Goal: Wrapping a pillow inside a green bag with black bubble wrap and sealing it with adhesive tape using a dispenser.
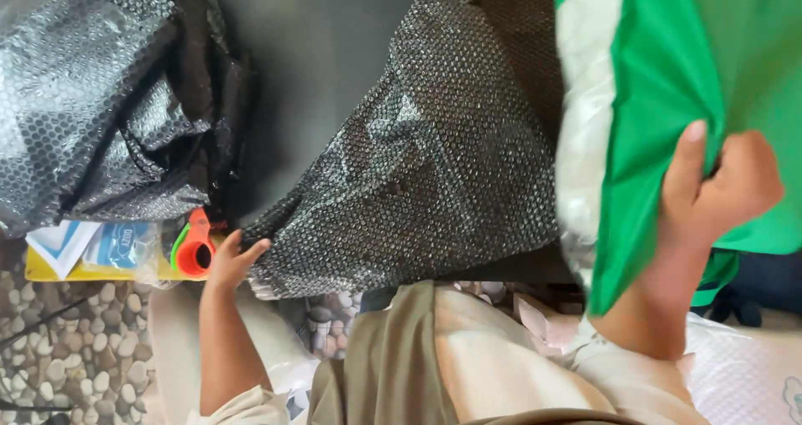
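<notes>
Bubble-wrapped item entering green bag.
I keep my right hand (pixel 718 187) clenched on the green bag (pixel 668 74) at right; my left hand (pixel 230 258), half-open, seemingly steadies the bubble wrap (pixel 434 166).

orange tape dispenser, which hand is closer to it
Left. The left hand sits right beside the orange tape dispenser, its fingers on the edge of the black bubble wrap. The right hand is far across, gripping the green bag.
</notes>
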